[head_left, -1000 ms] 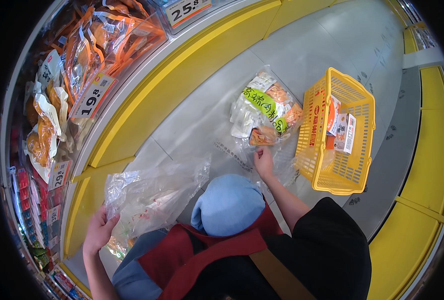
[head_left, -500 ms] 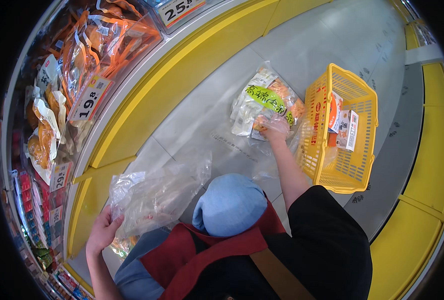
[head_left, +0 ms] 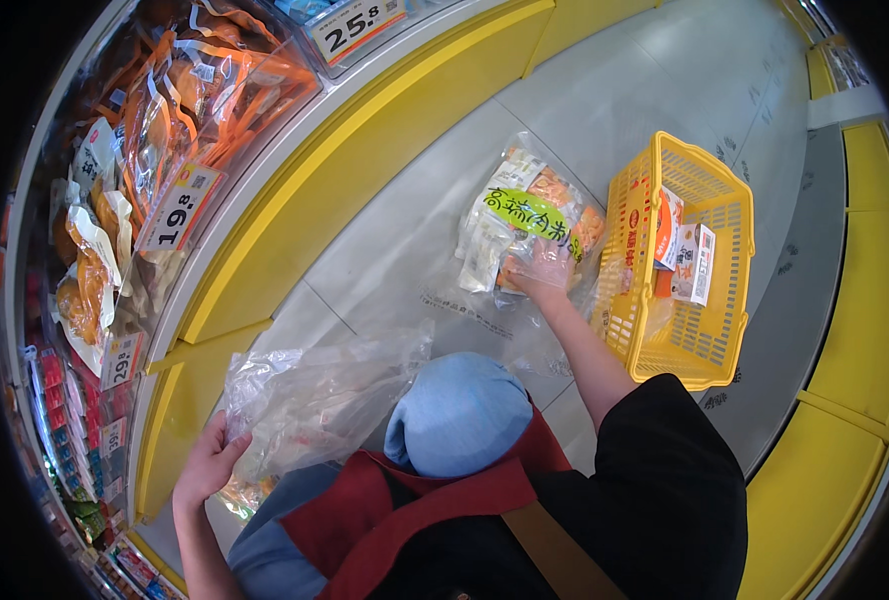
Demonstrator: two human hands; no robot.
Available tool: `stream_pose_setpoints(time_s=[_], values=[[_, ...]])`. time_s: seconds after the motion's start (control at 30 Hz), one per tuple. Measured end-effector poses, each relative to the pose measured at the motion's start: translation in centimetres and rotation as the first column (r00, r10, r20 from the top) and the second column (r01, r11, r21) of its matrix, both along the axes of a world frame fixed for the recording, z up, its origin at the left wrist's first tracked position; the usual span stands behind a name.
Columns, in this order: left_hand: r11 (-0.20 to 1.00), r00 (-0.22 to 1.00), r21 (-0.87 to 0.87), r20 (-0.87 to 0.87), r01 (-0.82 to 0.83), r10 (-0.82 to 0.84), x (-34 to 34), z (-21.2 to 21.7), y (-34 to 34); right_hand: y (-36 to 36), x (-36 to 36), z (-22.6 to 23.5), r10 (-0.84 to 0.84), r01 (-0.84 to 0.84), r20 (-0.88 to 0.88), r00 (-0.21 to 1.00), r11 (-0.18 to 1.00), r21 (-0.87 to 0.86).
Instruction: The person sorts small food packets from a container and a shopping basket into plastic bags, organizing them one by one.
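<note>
Two hands are in view, both belonging to the person whose head and torso fill the lower centre of the frame. The left hand (head_left: 208,465), at lower left, grips the edge of a crumpled clear plastic bag (head_left: 320,400); its fingers curl round the film, the thumb lying on top. This bag spreads from lower left toward the centre and rests against the person's blue-covered knee (head_left: 460,412). Orange-toned contents show faintly through its lower part; what they are cannot be told.

The right hand (head_left: 543,272), right of centre, reaches forward with the forearm extended. It lies inside or under clear film, fingers spread over a second clear bag of packaged snacks (head_left: 525,225) that lies on the grey floor (head_left: 405,230). Whether the fingers clamp the bag or only press on it cannot be told. The bag carries a bright green label and holds white and orange packets.

Just beside that bag, at right, stands a yellow plastic shopping basket (head_left: 710,330) with perforated walls. Two small cartons (head_left: 685,255) stand upright inside it, against its upper left wall.

At upper left, a yellow-fronted display bin (head_left: 365,140) curves along the floor. It holds orange and clear vacuum-packed food packets (head_left: 180,110), with price cards (head_left: 178,207) clipped to its rim. A second yellow unit (head_left: 865,300) runs along the right edge.
</note>
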State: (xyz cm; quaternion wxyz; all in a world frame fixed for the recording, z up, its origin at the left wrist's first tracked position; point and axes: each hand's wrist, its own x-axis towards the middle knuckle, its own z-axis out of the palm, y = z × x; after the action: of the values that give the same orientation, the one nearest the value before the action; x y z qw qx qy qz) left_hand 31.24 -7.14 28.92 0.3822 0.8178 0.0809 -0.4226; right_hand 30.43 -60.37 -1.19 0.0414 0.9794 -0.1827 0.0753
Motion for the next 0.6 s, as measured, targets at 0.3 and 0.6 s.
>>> stream_pose_setpoints(time_s=[0.3,0.6], values=[[1.000,1.000,-0.001,0.015,0.001,-0.001,-0.2,0.9,-0.2,-1.6,4.2,4.9,0.191,-0.039,-0.411,0.891,0.936,0.351],[0.987,0.983,-0.049,0.096,-0.153,0.157,0.0,1.8,-0.5,-0.9,4.2,7.6,0.504,-0.394,-0.621,0.600,0.862,0.318]])
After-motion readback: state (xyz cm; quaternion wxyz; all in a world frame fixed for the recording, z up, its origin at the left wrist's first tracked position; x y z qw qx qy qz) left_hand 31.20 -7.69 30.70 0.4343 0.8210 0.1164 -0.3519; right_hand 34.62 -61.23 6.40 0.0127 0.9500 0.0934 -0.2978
